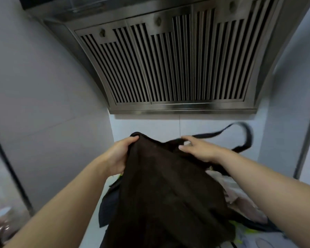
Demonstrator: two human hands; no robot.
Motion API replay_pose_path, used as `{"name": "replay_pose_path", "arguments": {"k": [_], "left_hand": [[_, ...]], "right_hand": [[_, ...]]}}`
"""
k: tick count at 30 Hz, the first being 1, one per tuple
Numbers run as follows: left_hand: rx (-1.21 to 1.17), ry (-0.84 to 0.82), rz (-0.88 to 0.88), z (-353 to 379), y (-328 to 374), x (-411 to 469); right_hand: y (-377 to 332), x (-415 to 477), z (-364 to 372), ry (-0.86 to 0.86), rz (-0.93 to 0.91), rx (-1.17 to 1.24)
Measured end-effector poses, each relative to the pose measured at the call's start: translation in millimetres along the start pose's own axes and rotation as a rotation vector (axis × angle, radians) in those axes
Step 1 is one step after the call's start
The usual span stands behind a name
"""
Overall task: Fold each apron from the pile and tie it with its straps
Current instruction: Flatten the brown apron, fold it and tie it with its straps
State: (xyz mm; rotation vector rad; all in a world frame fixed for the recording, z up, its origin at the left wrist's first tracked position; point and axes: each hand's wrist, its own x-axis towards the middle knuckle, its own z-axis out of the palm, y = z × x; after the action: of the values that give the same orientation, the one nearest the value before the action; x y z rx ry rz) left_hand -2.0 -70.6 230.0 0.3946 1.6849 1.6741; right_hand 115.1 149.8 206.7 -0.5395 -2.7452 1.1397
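Fingers (pixel 131 139) of my left hand (pixel 117 155) clamp the brown apron (pixel 168 185) at frame centre, right hand (pixel 198 149) grip unclear; I'd pinch both top corners, shake flat, keep the strap (pixel 247 133) untangled.

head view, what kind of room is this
Most likely a kitchen, at the cooking spot: a slatted stainless range hood hangs on a white tiled wall, and a dark apron is held up below it.
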Motion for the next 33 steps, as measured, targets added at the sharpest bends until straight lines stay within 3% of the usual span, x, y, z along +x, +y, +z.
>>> {"name": "replay_pose_path", "arguments": {"k": [4,8,12,15,19,23,26,30,33], "left_hand": [[-0.062,0.055,0.024,3,-3,7],[-0.111,0.081,0.083,4,9,6],[-0.173,0.112,0.156,0,22,4],[-0.199,0.109,0.212,-3,31,-1],[-0.204,0.125,0.271,-12,42,-8],[-0.202,0.230,0.306,-38,51,-11],[0.019,0.389,0.258,-64,48,-2],[0.534,0.409,0.100,-86,26,8],[0.684,0.445,0.161,-88,17,13]], "right_hand": [[26,-13,33,-0.184,0.068,0.153],[47,-20,51,-0.229,0.025,0.342],[56,-21,56,-0.225,-0.033,0.239],[65,-17,68,-0.105,-0.095,0.109],[77,-13,74,0.148,-0.109,0.138],[69,-14,35,0.393,-0.127,0.098],[57,-14,-12,0.545,-0.165,-0.084],[40,-21,-53,0.607,-0.151,-0.477],[22,-33,-71,0.671,-0.154,-0.692]]}}
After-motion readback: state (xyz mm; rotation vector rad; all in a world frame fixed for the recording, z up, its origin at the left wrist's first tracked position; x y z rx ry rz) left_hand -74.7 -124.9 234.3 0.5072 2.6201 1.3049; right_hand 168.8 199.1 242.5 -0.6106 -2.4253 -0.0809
